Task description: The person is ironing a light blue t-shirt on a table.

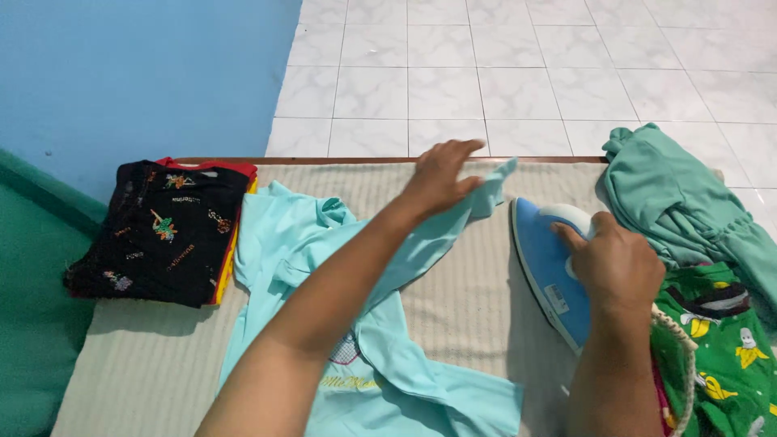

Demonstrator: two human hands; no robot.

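While the left hand (441, 174) reaches across the middle of the padded ironing mat (477, 299), its fingers (461, 148) are stretched out mostly flat and pinching the sleeve end of a light aqua t-shirt (380, 356), which lies spread over the mat with its collar toward the far left and a small print near the bottom hem. Over on the other side, the right hand (617, 263) has its fingers (571, 239) curled tight around the handle of a blue and white clothes iron (546, 271), which is tipped up so the blue body faces the shirt, just beside that sleeve. Left of the shirt there's a folded stack with a black patterned garment (158, 231) on top. On the right sits a crumpled sea-green garment (680, 198) and a green cartoon-print cloth (720, 348). White floor tiles (518, 73) beyond the mat, blue wall (137, 73) at left
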